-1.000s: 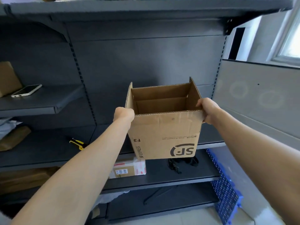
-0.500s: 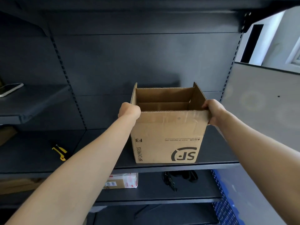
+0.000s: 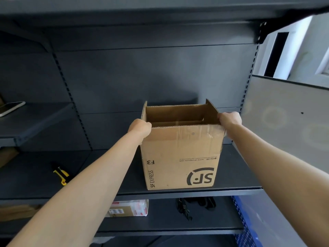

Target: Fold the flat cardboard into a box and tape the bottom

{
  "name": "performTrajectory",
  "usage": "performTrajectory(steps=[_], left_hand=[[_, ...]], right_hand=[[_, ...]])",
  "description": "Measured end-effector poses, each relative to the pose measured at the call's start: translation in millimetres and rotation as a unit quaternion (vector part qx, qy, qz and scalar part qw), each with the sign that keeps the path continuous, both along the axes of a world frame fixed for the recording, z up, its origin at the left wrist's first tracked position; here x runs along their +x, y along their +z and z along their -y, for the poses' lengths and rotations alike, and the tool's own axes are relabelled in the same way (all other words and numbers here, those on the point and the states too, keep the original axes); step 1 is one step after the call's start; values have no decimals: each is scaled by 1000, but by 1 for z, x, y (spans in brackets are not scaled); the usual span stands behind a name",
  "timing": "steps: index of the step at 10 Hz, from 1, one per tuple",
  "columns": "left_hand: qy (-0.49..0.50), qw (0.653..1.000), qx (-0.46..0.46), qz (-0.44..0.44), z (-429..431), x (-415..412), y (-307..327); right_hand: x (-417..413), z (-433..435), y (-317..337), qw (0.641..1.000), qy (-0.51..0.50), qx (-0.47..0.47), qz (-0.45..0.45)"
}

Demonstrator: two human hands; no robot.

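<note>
A brown cardboard box with upside-down "SF" print stands upright on the dark shelf, its top flaps standing open. My left hand grips the near left top corner of the box. My right hand grips the near right top corner, fingers curled over the edge. The box bottom rests on the shelf and is hidden. No tape roll is in view.
A yellow-and-black utility knife lies on the same shelf to the left. A phone sits on a higher left shelf. Below are a labelled parcel, a black strap and a blue perforated crate. A grey panel stands right.
Both hands moved the box forward and down; it was held in the air a second ago and now rests on the shelf. Both grips are unchanged.
</note>
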State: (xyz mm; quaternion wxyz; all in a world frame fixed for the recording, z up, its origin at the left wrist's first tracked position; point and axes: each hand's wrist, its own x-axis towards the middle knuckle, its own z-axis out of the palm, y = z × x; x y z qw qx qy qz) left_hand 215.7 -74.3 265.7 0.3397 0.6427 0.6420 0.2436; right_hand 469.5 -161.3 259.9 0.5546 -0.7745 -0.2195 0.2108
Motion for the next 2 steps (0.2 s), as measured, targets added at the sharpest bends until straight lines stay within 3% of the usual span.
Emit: performTrajectory(steps=[1,2], left_hand=[[-19,997,50,-54,4,-9,0],[-21,990,121,-71,8,-23,6]], right_hand=[[-17,10,13,993,-17,-4,119],[-53,32,29,986,2,-1,166]])
